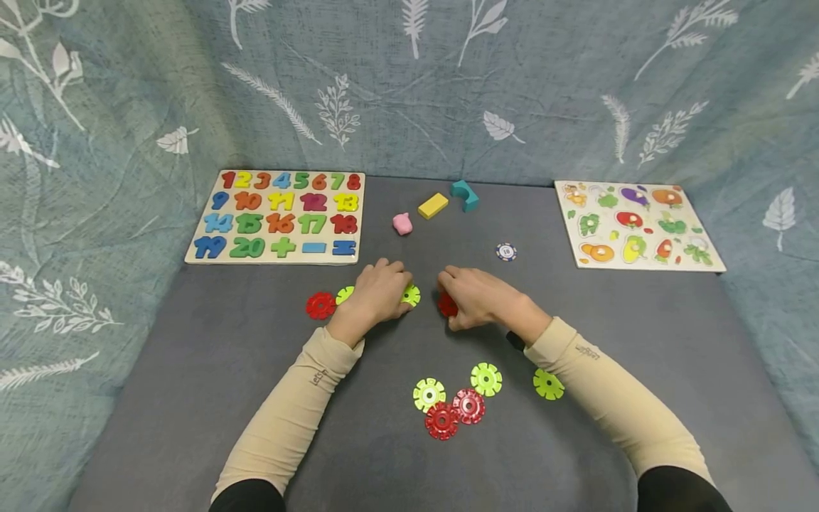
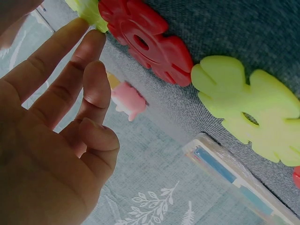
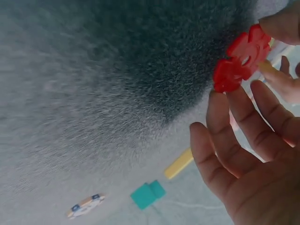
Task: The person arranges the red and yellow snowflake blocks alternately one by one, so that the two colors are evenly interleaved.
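My left hand (image 1: 379,290) grips the yellow-green flower-shaped disc (image 1: 411,295) at the right end of a row, thumb and fingertips at its edge. In the left wrist view, a red disc (image 2: 143,40) touches it, followed by another yellow-green disc (image 2: 248,108); the hand hides part of this row from the head camera. At the row's left end is a red disc (image 1: 320,306). Just right of the row, my right hand (image 1: 483,297) pinches a separate red slotted disc (image 3: 243,58) between thumb and fingers, the disc tilted in the right wrist view.
Nearer the body lie two red discs (image 1: 469,406) and several yellow-green ones (image 1: 486,379), one beside the right sleeve. Behind the hands are a pink toy (image 1: 402,224), yellow block (image 1: 433,206), teal arch (image 1: 465,195) and poker chip (image 1: 506,252), between number (image 1: 275,217) and vegetable (image 1: 640,226) puzzle boards.
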Demonstrator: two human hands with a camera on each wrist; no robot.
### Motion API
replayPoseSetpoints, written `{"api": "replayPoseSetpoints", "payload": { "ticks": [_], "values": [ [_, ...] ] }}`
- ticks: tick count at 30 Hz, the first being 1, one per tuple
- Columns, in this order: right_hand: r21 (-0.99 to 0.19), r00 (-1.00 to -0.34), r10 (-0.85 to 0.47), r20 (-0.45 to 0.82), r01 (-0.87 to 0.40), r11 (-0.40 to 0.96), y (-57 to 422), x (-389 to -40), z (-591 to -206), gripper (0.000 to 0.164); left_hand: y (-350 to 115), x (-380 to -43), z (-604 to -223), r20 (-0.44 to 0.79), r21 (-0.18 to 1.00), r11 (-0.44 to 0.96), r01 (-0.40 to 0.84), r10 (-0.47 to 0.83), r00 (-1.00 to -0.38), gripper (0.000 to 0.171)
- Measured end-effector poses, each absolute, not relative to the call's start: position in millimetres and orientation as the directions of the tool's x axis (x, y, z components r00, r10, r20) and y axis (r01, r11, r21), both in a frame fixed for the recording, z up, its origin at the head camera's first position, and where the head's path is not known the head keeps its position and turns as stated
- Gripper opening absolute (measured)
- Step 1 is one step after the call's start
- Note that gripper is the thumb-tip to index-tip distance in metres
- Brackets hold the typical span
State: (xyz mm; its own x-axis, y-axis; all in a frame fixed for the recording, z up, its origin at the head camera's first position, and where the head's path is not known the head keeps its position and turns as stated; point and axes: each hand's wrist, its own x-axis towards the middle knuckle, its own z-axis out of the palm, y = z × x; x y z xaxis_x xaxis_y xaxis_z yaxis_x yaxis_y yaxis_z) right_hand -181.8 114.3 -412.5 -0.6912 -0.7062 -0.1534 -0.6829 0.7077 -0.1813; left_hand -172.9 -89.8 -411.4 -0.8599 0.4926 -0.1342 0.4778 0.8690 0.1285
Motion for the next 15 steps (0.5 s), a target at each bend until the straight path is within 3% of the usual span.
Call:
{"api": "replayPoseSetpoints", "payload": {
  "ticks": [15],
  "values": [
    [-0.156, -0.677, -0.71, -0.191, -0.693, 0.703, 92.6, -200.0, -418.6, 0.042, -89.8, -172.3, -412.2, -0.149, 0.118, 0.873, 0.472, 0.486, -0.861, 0.039]
  ]
}}
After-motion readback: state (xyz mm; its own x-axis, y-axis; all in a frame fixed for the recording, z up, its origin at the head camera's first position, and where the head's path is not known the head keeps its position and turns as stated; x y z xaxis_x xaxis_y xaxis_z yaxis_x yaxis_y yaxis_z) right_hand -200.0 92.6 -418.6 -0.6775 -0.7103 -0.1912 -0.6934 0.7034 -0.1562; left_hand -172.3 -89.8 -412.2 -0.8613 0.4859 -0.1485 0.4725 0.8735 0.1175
